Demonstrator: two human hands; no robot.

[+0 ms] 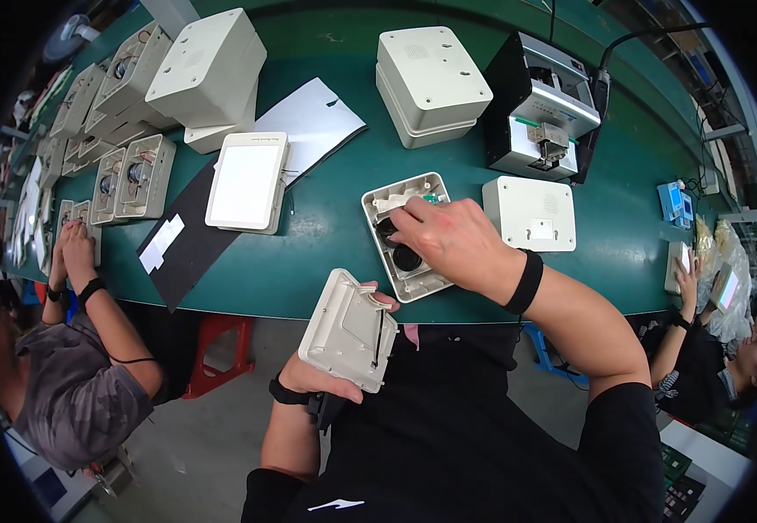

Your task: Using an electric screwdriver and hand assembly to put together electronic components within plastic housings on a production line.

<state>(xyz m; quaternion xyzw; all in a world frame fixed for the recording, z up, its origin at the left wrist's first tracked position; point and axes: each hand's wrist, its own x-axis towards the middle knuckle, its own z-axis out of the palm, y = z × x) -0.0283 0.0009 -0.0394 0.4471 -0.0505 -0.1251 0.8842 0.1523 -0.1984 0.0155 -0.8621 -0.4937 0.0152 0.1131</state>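
My left hand [316, 378] grips a cream plastic housing half [330, 318], tilted up just off the table's front edge, with its ribbed inner side showing. In front of me on the table lies an open cream housing [420, 288] that has round black parts [406, 258] and a small green piece [432, 198] inside. Over this open housing, my right hand [455, 237] reaches in with its fingers bent together. Its fingertips are near the round parts, and what they pinch, if anything, is hidden.
Closed cream housings [433, 74] stand stacked at the back, beside a black and silver machine [540, 113]. One closed housing [531, 212] lies right of my hand. A white-faced unit [246, 183] rests on black sheet [191, 244]. Open housings [145, 174] fill the left; people sit either side.
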